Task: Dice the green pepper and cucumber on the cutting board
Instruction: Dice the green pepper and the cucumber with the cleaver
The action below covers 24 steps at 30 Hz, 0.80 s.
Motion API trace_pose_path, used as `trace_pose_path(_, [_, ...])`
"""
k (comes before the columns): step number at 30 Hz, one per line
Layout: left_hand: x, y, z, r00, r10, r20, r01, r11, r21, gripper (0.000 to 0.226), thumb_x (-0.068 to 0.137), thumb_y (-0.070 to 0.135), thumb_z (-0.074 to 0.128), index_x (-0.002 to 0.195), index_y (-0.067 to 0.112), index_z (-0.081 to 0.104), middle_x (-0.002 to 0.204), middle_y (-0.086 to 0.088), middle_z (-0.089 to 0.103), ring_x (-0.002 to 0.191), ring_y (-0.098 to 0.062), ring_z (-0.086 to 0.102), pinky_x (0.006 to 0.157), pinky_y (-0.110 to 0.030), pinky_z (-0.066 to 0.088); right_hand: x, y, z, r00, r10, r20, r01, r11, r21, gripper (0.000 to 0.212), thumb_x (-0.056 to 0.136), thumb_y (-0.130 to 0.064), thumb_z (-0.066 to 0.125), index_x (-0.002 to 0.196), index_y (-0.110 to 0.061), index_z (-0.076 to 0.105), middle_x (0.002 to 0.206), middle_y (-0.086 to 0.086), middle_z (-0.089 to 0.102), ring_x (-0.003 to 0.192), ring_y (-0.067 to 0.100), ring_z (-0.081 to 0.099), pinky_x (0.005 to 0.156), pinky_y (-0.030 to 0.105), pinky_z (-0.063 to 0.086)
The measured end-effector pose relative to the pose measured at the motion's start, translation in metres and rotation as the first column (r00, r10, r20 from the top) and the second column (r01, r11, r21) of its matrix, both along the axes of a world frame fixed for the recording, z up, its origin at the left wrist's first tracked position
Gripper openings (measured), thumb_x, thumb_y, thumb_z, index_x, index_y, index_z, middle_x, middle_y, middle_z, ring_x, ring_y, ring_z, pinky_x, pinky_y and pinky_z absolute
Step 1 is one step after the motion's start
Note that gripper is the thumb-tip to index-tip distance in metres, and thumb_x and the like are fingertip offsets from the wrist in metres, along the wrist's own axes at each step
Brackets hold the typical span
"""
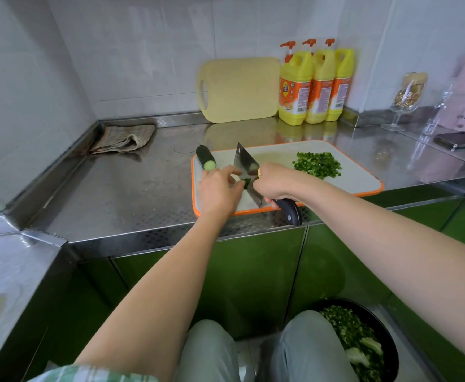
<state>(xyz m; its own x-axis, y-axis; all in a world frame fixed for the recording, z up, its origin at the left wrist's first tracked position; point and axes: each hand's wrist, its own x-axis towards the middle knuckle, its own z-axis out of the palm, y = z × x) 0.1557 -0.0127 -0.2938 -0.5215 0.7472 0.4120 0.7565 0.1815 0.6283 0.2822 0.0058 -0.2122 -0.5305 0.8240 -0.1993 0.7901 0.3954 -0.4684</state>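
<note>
My right hand (272,180) is wrapped round the black handle of the cleaver (246,166), whose blade stands edge-down on the cutting board (363,186) against a small cucumber piece (245,183). My left hand (220,188) seems to pinch that piece with curled fingertips, though the blade partly hides the contact. The remaining cucumber (206,160) lies at the board's far left corner, and the diced green pepper (318,164) is heaped far right.

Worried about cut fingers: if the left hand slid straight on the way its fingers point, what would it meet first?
Probably the cleaver blade: the left hand points toward it, across the small cucumber piece it holds. Depth is unclear.
</note>
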Motion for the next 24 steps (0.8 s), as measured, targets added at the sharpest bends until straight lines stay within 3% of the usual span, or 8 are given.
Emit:
trace_pose_path(3, [0.000, 0.002, -0.002, 0.996, 0.003, -0.088, -0.006, 0.999, -0.035, 0.019, 0.087, 0.033, 0.062, 0.101, 0.030, 0.074, 0.092, 0.001, 0.070, 0.103, -0.026, 0.046, 0.084, -0.038, 0.045, 0.001, 0.000, 0.005, 1.000, 0.019, 0.011, -0.019, 1.000, -0.013, 0.023, 0.094, -0.002, 0.035, 0.075, -0.001, 0.049, 0.064, 0.013, 0.058, 0.045, 0.019, 0.052, 0.044, 0.020, 0.042])
trace_pose_path(7, [0.001, 0.004, -0.003, 0.994, 0.095, -0.054, -0.096, 0.995, -0.022, 0.015, 0.086, 0.037, 0.062, 0.089, 0.026, 0.072, 0.088, -0.002, 0.070, 0.103, -0.027, 0.046, 0.083, -0.041, 0.045, 0.003, 0.001, 0.006, 1.000, 0.012, 0.021, -0.011, 1.000, -0.023, 0.022, 0.094, -0.002, 0.036, 0.076, -0.001, 0.048, 0.065, 0.013, 0.057, 0.043, 0.019, 0.049, 0.041, 0.018, 0.040])
trace_pose_path(11, [0.003, 0.002, 0.000, 0.997, 0.080, -0.017, -0.080, 0.996, -0.037, 0.015, 0.085, 0.034, 0.061, 0.085, 0.025, 0.073, 0.083, -0.002, 0.070, 0.103, -0.028, 0.046, 0.082, -0.040, 0.047, -0.003, 0.003, -0.004, 1.000, -0.009, 0.005, 0.009, 1.000, 0.013, 0.019, 0.089, 0.003, 0.043, 0.071, 0.000, 0.050, 0.063, 0.015, 0.058, 0.046, 0.023, 0.051, 0.048, 0.025, 0.044])
trace_pose_path(16, [0.005, -0.004, 0.005, 0.995, 0.092, 0.047, -0.091, 0.995, -0.029, 0.015, 0.084, 0.027, 0.061, 0.081, 0.020, 0.074, 0.076, 0.001, 0.069, 0.102, -0.023, 0.044, 0.078, -0.032, 0.046, -0.007, 0.010, -0.008, 0.996, -0.058, -0.064, 0.057, 0.998, -0.012, 0.014, 0.088, 0.004, 0.040, 0.079, 0.001, 0.051, 0.064, 0.015, 0.055, 0.046, 0.024, 0.051, 0.050, 0.025, 0.043])
trace_pose_path(24, [0.005, -0.009, 0.005, 0.993, 0.089, 0.080, -0.086, 0.995, -0.050, 0.014, 0.083, 0.019, 0.061, 0.079, 0.017, 0.074, 0.072, 0.007, 0.063, 0.108, -0.021, 0.042, 0.073, -0.023, 0.037, 0.003, 0.011, -0.005, 0.998, -0.026, -0.057, 0.026, 1.000, -0.009, 0.025, 0.089, 0.000, 0.039, 0.068, -0.001, 0.053, 0.061, 0.014, 0.057, 0.046, 0.024, 0.050, 0.047, 0.022, 0.042])
